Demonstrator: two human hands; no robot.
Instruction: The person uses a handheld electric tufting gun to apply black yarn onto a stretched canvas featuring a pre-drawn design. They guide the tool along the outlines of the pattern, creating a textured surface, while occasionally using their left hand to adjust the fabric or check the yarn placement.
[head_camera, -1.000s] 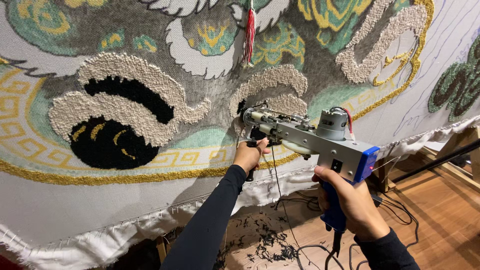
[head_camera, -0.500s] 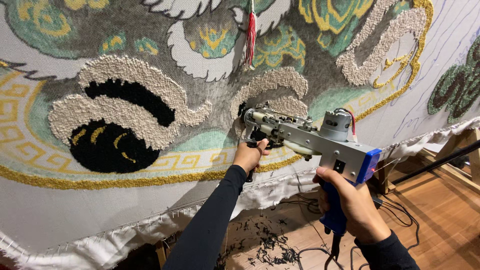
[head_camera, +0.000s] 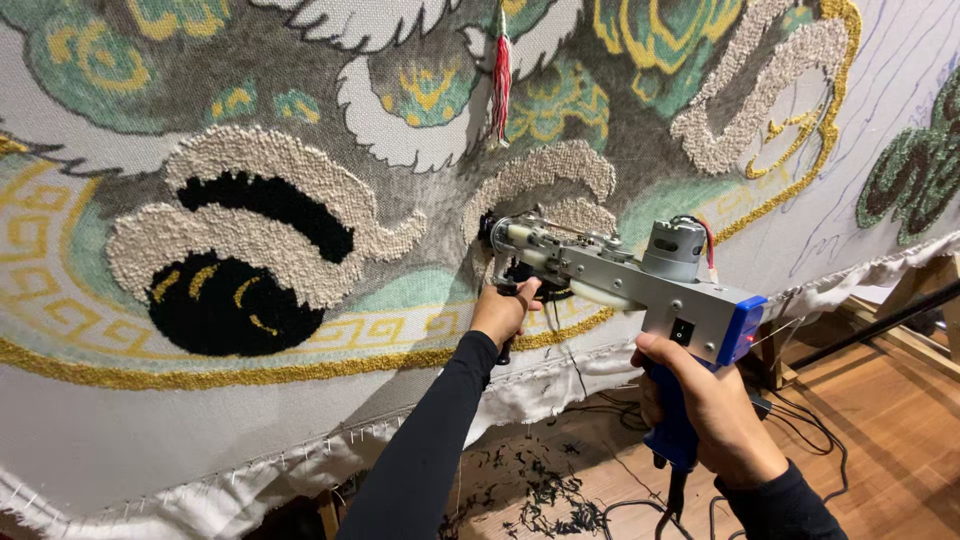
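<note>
No package, label, sign or screen stood anywhere in view from where I watched.

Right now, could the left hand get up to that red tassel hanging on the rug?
Probably yes. The left hand grips the front handle of the tufting gun, and the red tassel hangs almost straight above it with only open rug cloth between. It would have to let go first.
</note>
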